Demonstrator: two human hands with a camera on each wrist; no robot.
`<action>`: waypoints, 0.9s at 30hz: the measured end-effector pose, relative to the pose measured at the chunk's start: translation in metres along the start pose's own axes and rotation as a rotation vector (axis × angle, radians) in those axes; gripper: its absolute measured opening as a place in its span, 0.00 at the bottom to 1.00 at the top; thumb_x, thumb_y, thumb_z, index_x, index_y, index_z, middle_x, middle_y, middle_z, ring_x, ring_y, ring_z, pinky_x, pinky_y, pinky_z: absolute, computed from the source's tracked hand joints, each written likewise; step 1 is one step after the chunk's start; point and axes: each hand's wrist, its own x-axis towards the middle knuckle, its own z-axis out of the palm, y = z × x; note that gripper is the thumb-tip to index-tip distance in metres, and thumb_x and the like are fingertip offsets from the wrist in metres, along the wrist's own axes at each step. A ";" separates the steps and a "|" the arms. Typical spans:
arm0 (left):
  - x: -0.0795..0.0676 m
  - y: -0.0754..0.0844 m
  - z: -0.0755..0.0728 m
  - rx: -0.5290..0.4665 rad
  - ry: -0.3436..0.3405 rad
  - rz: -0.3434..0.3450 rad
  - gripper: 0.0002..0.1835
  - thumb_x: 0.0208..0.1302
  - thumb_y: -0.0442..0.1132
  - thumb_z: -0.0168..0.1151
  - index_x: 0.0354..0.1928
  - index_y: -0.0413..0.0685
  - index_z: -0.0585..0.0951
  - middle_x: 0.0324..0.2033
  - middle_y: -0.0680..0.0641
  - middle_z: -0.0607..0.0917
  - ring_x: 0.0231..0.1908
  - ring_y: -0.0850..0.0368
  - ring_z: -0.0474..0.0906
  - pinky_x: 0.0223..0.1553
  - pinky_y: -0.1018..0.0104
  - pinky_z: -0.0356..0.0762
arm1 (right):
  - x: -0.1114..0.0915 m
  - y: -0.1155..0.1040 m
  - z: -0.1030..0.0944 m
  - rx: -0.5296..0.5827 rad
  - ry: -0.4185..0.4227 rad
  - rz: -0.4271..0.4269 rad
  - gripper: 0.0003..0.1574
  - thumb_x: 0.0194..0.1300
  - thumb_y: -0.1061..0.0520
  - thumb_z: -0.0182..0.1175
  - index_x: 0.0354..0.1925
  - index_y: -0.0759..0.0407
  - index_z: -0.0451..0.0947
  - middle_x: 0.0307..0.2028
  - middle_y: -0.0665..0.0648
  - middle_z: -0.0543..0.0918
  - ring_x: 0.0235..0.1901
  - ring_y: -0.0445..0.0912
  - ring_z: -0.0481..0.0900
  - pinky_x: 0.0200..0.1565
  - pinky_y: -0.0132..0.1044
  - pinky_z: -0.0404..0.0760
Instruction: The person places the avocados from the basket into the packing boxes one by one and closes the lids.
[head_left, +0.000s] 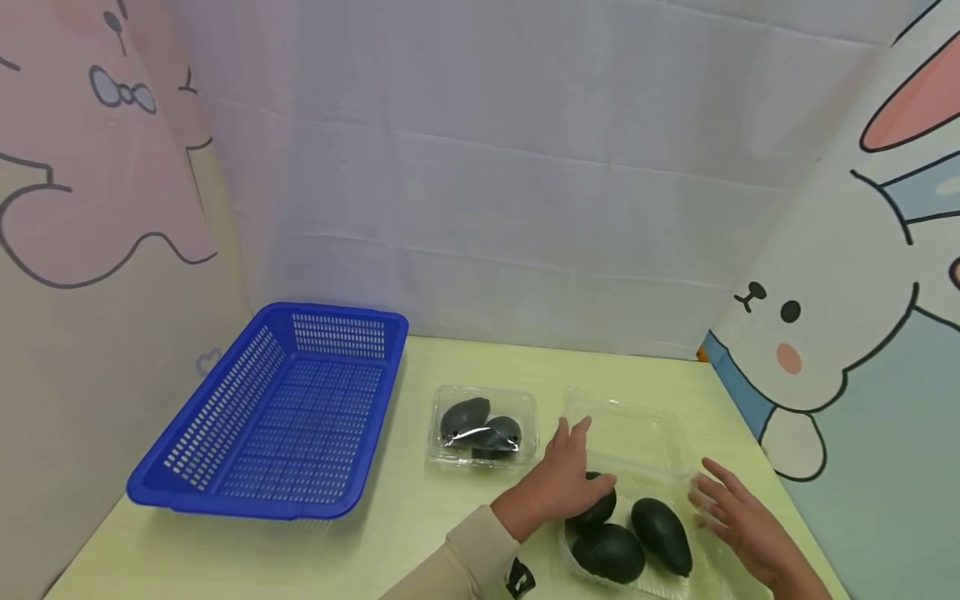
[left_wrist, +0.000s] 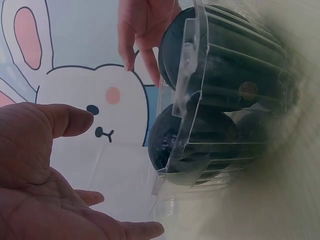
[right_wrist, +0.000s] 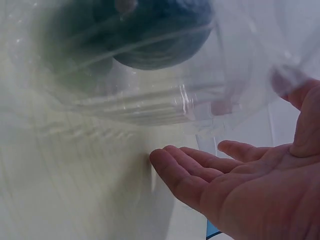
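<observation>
Three dark green avocados (head_left: 660, 535) lie in the base of a clear plastic clamshell box, whose hinged lid (head_left: 637, 433) is folded back toward the far side. My left hand (head_left: 557, 485) is at the box's left side, overlapping one avocado, with fingers and thumb spread. In the left wrist view this hand (left_wrist: 45, 185) is apart from the box wall (left_wrist: 190, 75) and holds nothing. To the right of the box, my right hand (head_left: 742, 521) has its fingers extended. The right wrist view has that hand (right_wrist: 250, 185) palm up and bare beside the clear plastic (right_wrist: 160, 107).
A second clear box (head_left: 442, 457), closed, stands left of the open one with dark avocados (head_left: 465, 417) inside. Farther left is a blue slotted plastic basket (head_left: 367, 454) with nothing in it. A white curtain (head_left: 487, 208) backs the pale yellow table (head_left: 420, 533); cartoon-printed cloth hangs at both sides.
</observation>
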 end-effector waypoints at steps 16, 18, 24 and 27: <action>0.006 -0.008 0.003 0.000 0.003 -0.037 0.46 0.70 0.53 0.63 0.81 0.46 0.53 0.77 0.36 0.58 0.75 0.38 0.57 0.68 0.42 0.65 | 0.000 -0.004 0.008 0.017 0.002 -0.032 0.48 0.85 0.38 0.36 0.82 0.61 0.26 0.78 0.75 0.46 0.75 0.66 0.56 0.60 0.44 0.77; 0.006 -0.008 0.002 -0.002 -0.002 -0.031 0.46 0.71 0.53 0.63 0.81 0.45 0.53 0.77 0.36 0.58 0.75 0.38 0.57 0.68 0.42 0.65 | -0.001 -0.003 0.007 0.021 -0.006 -0.047 0.48 0.86 0.39 0.35 0.81 0.61 0.25 0.79 0.74 0.45 0.76 0.66 0.54 0.60 0.42 0.77; 0.005 -0.008 0.002 -0.008 0.006 -0.012 0.46 0.71 0.52 0.63 0.81 0.45 0.52 0.77 0.36 0.58 0.76 0.39 0.56 0.69 0.42 0.64 | -0.001 -0.005 0.005 0.020 -0.021 -0.080 0.50 0.85 0.38 0.34 0.80 0.61 0.20 0.79 0.74 0.44 0.76 0.68 0.48 0.59 0.40 0.77; 0.005 -0.006 0.002 -0.007 0.027 0.001 0.47 0.70 0.52 0.64 0.81 0.44 0.51 0.77 0.37 0.59 0.75 0.40 0.57 0.69 0.43 0.64 | -0.001 -0.007 0.005 0.022 -0.015 -0.091 0.51 0.84 0.36 0.33 0.79 0.60 0.17 0.79 0.73 0.43 0.77 0.69 0.46 0.59 0.38 0.76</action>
